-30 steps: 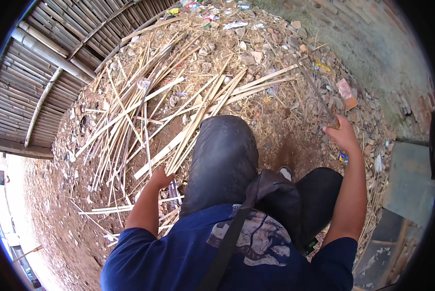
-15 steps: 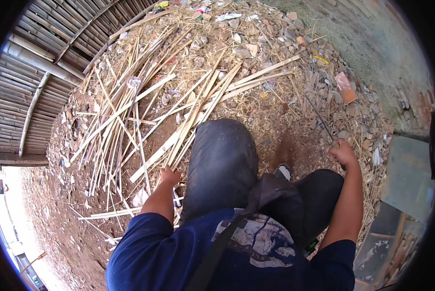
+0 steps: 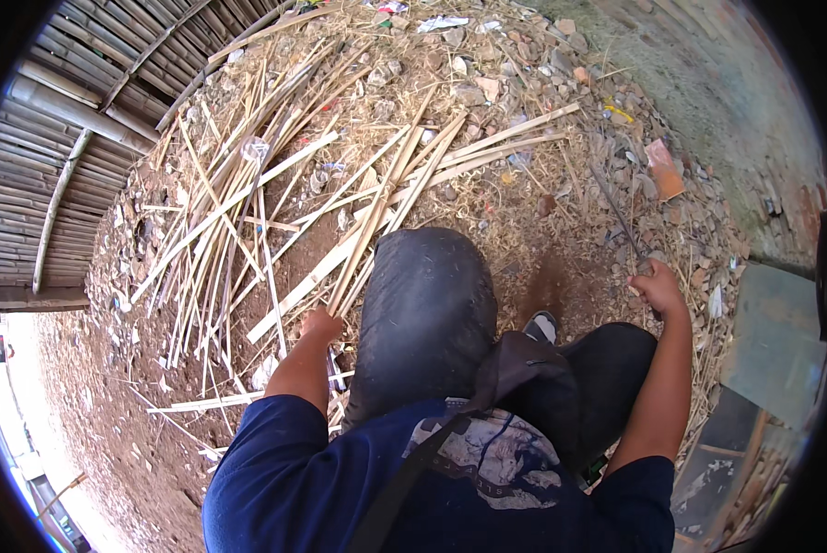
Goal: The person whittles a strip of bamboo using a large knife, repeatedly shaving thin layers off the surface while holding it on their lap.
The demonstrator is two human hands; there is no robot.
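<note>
My left hand (image 3: 321, 325) is beside my raised knee, at the lower ends of several pale bamboo strips (image 3: 376, 214). Its fingers are curled in, and whatever they may hold is hidden. To the right, my right hand (image 3: 657, 288) is closed around a long, thin dark blade, like a machete (image 3: 617, 210). The blade points up and to the left, away from me, low over the littered ground. More bamboo strips (image 3: 212, 221) lie crisscrossed in a loose heap at the left.
Stones (image 3: 487, 88) and dry shavings cover the ground ahead. A slatted bamboo wall (image 3: 35, 198) stands left, a rough plaster wall (image 3: 708, 101) right. Grey-green panel (image 3: 771, 327) rests near the right wall. An orange packet (image 3: 664, 171) lies among rubble.
My left hand has moved slightly up, closer to the strip ends, with its fingers more curled. My right hand has shifted a little, still holding the blade. The view has tilted slightly.
</note>
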